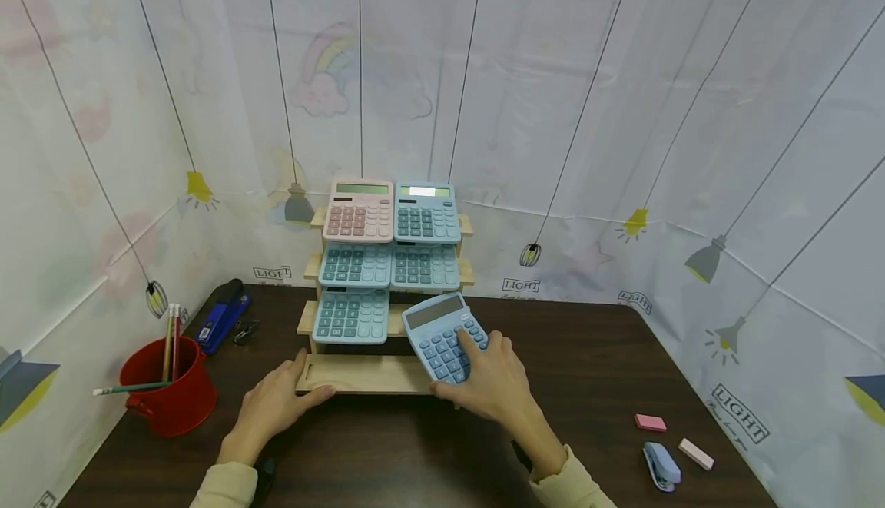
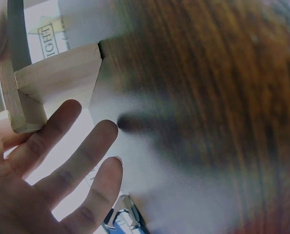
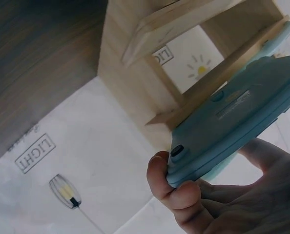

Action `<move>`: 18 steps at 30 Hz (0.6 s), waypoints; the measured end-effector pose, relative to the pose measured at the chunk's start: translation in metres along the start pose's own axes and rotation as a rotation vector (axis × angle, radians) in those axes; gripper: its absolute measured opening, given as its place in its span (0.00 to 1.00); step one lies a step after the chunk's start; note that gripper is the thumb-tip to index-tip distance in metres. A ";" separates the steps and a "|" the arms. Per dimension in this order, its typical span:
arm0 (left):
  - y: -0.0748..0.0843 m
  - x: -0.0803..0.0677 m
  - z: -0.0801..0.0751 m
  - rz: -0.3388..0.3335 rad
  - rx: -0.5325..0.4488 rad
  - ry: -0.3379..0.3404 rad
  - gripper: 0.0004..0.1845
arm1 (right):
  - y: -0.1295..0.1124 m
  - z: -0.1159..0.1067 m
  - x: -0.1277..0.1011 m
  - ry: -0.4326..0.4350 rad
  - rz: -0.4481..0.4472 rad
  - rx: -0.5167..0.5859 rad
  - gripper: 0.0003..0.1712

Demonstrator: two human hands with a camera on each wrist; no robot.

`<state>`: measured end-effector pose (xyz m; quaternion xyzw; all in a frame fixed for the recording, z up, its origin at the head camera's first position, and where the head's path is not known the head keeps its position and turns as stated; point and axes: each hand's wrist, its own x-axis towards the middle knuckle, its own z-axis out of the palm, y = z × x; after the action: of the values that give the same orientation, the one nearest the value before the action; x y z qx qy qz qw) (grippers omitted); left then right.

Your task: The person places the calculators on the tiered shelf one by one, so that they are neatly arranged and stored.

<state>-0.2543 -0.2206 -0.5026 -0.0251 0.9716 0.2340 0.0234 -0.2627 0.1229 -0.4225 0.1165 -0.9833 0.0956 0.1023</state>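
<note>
My right hand (image 1: 494,381) grips a blue calculator (image 1: 445,337), tilted in front of the right side of a stepped wooden stand (image 1: 369,374). In the right wrist view, fingers (image 3: 184,195) curl under the edge of that calculator (image 3: 233,117), whose underside shows. At the stand's lower left end, my left hand (image 1: 276,400) touches the lowest step, its fingers (image 2: 81,158) fairly straight and spread in the left wrist view. The stand carries a pink calculator (image 1: 359,212) beside a blue calculator (image 1: 425,214) on top, with several more blue ones below.
A red bucket (image 1: 173,408) with pencils stands at left, near a dark blue stapler (image 1: 224,320) and black clips (image 1: 245,331). On the right lie a pink eraser (image 1: 650,423), a pale eraser (image 1: 695,454) and a light blue stapler (image 1: 661,466). Patterned cloth surrounds the dark table (image 1: 581,362).
</note>
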 end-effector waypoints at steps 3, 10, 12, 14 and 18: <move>0.000 0.000 0.000 0.000 -0.002 -0.001 0.63 | -0.006 0.003 0.006 0.007 -0.004 0.001 0.59; -0.001 0.001 0.000 -0.002 0.002 -0.004 0.63 | -0.019 0.011 0.024 0.030 0.015 -0.010 0.61; -0.001 0.001 0.001 -0.002 0.002 -0.004 0.63 | -0.023 0.014 0.029 0.037 0.018 -0.009 0.62; -0.001 0.001 0.001 -0.003 0.001 -0.006 0.63 | -0.026 0.016 0.033 0.044 0.023 -0.013 0.63; -0.001 0.001 0.001 -0.003 0.000 -0.002 0.63 | -0.030 0.020 0.041 0.058 0.032 -0.013 0.64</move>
<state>-0.2550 -0.2213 -0.5037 -0.0263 0.9716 0.2339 0.0247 -0.2977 0.0810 -0.4272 0.0970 -0.9822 0.0944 0.1300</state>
